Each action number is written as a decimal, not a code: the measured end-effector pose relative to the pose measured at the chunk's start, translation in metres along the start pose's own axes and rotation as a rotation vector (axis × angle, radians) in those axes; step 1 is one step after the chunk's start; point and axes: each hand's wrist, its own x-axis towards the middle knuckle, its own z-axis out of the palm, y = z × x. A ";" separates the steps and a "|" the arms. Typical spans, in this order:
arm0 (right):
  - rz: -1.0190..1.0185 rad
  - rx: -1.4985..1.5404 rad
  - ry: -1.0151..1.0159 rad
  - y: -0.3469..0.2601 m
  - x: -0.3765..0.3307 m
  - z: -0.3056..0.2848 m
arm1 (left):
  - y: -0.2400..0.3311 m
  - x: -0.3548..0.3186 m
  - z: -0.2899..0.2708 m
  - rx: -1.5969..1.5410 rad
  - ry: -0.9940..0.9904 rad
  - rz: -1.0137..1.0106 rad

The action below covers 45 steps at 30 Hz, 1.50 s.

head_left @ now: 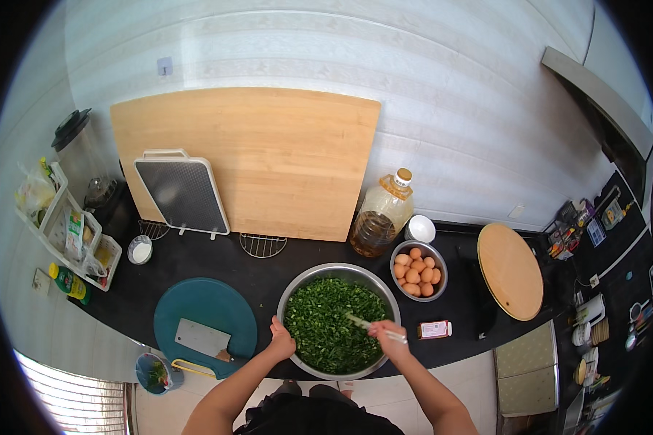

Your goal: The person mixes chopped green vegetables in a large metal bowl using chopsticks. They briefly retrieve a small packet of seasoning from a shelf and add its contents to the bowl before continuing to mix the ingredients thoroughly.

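Observation:
A wide steel bowl (392,296) full of chopped green leaves (332,319) stands at the counter's front edge. My left hand (282,341) is closed on the bowl's left rim. In my right hand (389,339), above the bowl's right side, is a pair of pale chopsticks (355,320); their tips reach into the greens. Just left of the bowl, a round teal cutting board (174,303) with a yellow handle carries a cleaver (202,338) lying flat. A smaller metal bowl (443,283) of brown eggs (416,271) sits behind on the right.
An oil jug (374,225) and a white bowl (421,229) stand near the wall. A small labelled box (434,330) lies right of the bowl, before a round wooden board (511,272). Large boards (283,159) lean at the back. A bin (152,373) stands below the counter.

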 end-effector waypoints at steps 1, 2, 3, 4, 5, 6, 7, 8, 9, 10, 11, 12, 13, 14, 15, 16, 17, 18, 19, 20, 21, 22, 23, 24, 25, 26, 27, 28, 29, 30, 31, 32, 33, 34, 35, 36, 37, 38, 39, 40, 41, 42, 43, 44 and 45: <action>-0.033 -0.091 0.089 -0.003 0.005 -0.009 | -0.001 0.001 0.004 0.003 0.006 0.012; 0.025 -0.038 0.197 -0.002 0.016 -0.011 | -0.002 0.001 0.008 0.005 0.013 0.024; 0.106 -0.059 0.235 -0.023 0.030 0.019 | -0.016 0.001 -0.021 0.051 0.039 0.011; 0.114 -0.036 0.269 -0.012 0.035 0.019 | -0.016 0.002 -0.015 0.046 0.034 0.018; 0.122 -0.013 0.301 0.007 0.044 0.019 | -0.015 0.003 -0.010 0.042 0.030 0.025; 0.121 0.072 0.297 0.022 0.054 0.036 | -0.015 0.007 -0.015 0.098 0.022 -0.005; 0.121 0.142 0.285 0.035 0.058 0.049 | -0.013 0.009 -0.009 0.138 0.007 -0.037; 0.154 0.194 0.244 0.039 0.058 0.057 | -0.008 0.011 -0.001 0.172 -0.012 -0.066; 0.100 0.310 0.190 0.042 0.053 0.071 | -0.006 0.010 -0.001 0.120 -0.009 -0.028; 0.076 0.093 0.068 0.014 0.047 0.073 | -0.007 0.006 -0.003 0.062 0.000 -0.001; 0.050 -0.126 -0.049 -0.018 0.037 0.072 | -0.007 0.003 -0.004 0.006 0.005 0.031; -0.005 -0.121 -0.082 -0.019 0.031 0.067 | -0.009 0.004 0.000 0.010 0.012 0.031; -0.029 -0.095 -0.107 -0.022 0.026 0.056 | -0.005 0.001 -0.002 0.008 -0.003 0.005; 0.051 0.025 -0.060 -0.016 0.024 0.044 | 0.000 -0.001 -0.006 0.007 -0.018 -0.021; 0.132 0.133 -0.009 -0.010 0.023 0.028 | 0.006 -0.002 -0.005 -0.003 -0.040 -0.042; 0.110 0.070 0.063 -0.007 0.029 0.015 | 0.006 -0.003 -0.004 -0.003 -0.036 -0.048; 0.088 0.005 0.134 -0.004 0.039 0.006 | 0.005 -0.003 -0.003 -0.003 -0.032 -0.053; 0.124 -0.041 0.182 -0.015 0.050 0.004 | 0.007 -0.002 -0.005 0.004 -0.022 -0.054; 0.130 0.010 0.203 -0.011 0.054 0.007 | 0.009 -0.002 -0.005 0.002 -0.032 -0.064; 0.135 0.060 0.225 -0.002 0.063 0.014 | 0.012 -0.004 -0.006 -0.001 -0.043 -0.075; 0.141 0.116 0.250 0.009 0.070 0.023 | 0.014 -0.005 -0.008 0.003 -0.052 -0.085; 0.184 0.242 0.266 0.016 0.073 0.039 | 0.015 -0.004 -0.008 0.019 -0.050 -0.081; 0.231 0.355 0.247 0.022 0.071 0.053 | 0.017 -0.004 -0.007 0.035 -0.049 -0.077; 0.209 0.333 0.162 0.019 0.065 0.069 | 0.017 -0.005 -0.007 0.045 -0.046 -0.079; 0.190 0.308 0.076 0.012 0.056 0.080 | 0.015 -0.005 -0.007 0.027 -0.044 -0.062; 0.170 0.210 0.004 0.003 0.048 0.079 | 0.014 -0.005 -0.009 0.009 -0.042 -0.044; 0.147 0.111 -0.073 -0.013 0.040 0.074 | 0.012 -0.005 -0.010 -0.011 -0.038 -0.027; 0.122 0.006 -0.146 -0.031 0.031 0.065 | 0.009 -0.003 -0.010 0.003 -0.045 -0.040; 0.150 0.024 -0.143 -0.051 0.024 0.053 | 0.010 -0.004 -0.010 -0.010 -0.042 -0.023; 0.218 0.066 -0.138 -0.064 0.016 0.041 | 0.013 -0.007 -0.012 -0.022 -0.040 -0.009; 0.285 0.109 -0.133 -0.075 0.008 0.031 | 0.014 -0.009 -0.012 -0.033 -0.037 0.006; 0.277 0.078 -0.171 -0.084 -0.002 0.021 | 0.012 -0.010 -0.010 -0.030 -0.028 0.018; 0.268 0.045 -0.207 -0.091 -0.013 0.013 | 0.010 -0.010 -0.010 -0.028 -0.019 0.032; 0.259 0.015 -0.241 -0.093 -0.021 0.009 | 0.009 -0.010 -0.009 -0.021 -0.012 0.047; 0.176 -0.170 -0.368 -0.091 -0.026 0.008 | 0.009 -0.009 -0.009 -0.022 -0.028 0.026; 0.164 -0.230 -0.443 -0.104 -0.030 0.014 | 0.010 -0.008 -0.010 -0.020 -0.046 0.006; 0.152 -0.292 -0.515 -0.118 -0.034 0.026 | 0.011 -0.007 -0.010 -0.017 -0.067 -0.010; 0.013 -0.259 -0.515 -0.107 -0.039 0.040 | 0.005 -0.003 -0.006 0.024 -0.038 0.017; -0.130 -0.225 -0.517 -0.087 -0.044 0.053 | -0.004 0.002 0.001 0.063 -0.006 0.044; -0.231 -0.320 -0.538 -0.074 -0.045 0.062 | -0.006 0.003 0.001 0.104 0.028 0.069; -0.277 -0.376 -0.555 -0.064 -0.044 0.061 | -0.006 0.004 0.002 0.091 -0.009 0.049; -0.328 -0.429 -0.571 -0.054 -0.042 0.059 | 0.000 0.002 -0.002 0.080 -0.042 0.029; -0.380 -0.482 -0.592 -0.048 -0.040 0.056 | 0.002 -0.001 -0.007 0.065 -0.071 0.004; -0.399 -0.524 -0.596 -0.044 -0.035 0.049 | -0.015 0.008 0.002 0.082 -0.013 0.048; -0.459 -0.550 -0.527 -0.033 -0.032 0.043 | -0.013 0.009 0.001 0.099 -0.019 0.029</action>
